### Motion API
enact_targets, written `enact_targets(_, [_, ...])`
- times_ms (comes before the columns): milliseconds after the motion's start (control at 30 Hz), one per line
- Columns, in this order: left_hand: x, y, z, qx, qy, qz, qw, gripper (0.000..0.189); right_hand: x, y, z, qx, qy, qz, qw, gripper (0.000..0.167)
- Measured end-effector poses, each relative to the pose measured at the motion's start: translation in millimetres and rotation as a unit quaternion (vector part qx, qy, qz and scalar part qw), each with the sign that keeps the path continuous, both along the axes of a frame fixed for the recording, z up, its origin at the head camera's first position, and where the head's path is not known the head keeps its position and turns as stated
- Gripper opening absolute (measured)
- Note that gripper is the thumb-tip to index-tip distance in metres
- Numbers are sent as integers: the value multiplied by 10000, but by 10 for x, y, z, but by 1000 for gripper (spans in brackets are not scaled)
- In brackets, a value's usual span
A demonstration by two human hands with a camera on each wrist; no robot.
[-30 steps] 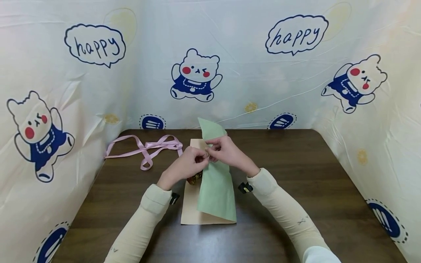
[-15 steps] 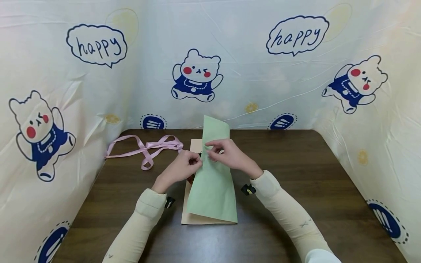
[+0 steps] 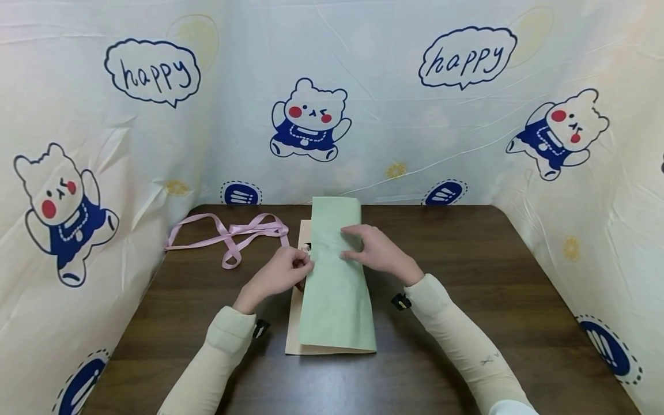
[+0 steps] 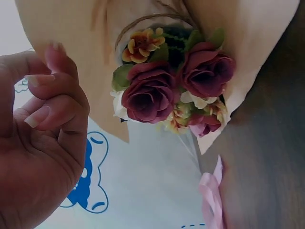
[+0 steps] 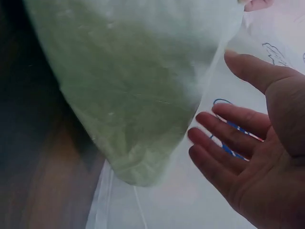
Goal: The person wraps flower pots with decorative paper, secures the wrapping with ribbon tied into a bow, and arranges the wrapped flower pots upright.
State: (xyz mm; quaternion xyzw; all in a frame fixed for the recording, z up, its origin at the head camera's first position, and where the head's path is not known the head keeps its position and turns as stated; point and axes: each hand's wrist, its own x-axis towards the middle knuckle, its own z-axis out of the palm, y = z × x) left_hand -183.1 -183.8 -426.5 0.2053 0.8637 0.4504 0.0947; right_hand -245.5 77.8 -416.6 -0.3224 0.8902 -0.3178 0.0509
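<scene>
Green wrapping paper (image 3: 334,300) bends over a bouquet (image 4: 148,93) mid-counter (image 3: 451,334). The left hand (image 3: 277,272) pinches its left edge; the right hand (image 3: 381,255) extends fingers over it. Wrapping seems underway; next probably calls for flattening the flap.

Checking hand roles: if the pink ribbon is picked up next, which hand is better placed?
Probably the left hand: it is nearer the pink ribbon, though it appears to pinch the edge of the green paper. The right hand is farther away, over the paper.
</scene>
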Motion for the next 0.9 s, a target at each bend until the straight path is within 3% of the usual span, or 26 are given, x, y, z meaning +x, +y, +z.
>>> enact_targets(267, [13, -50, -72, -289, 113, -78, 9995, 33, -12, -80, -138, 480, 58, -115, 9988, 77])
enact_targets(533, [17, -63, -126, -409, -57, -65, 9991, 33, -4, -123, -238, 713, 192, -23, 9973, 86])
enact_targets(900, [-8, -52, -200, -591, 84, -135, 9981, 34, 49, -181, -247, 699, 340, -72, 9969, 68])
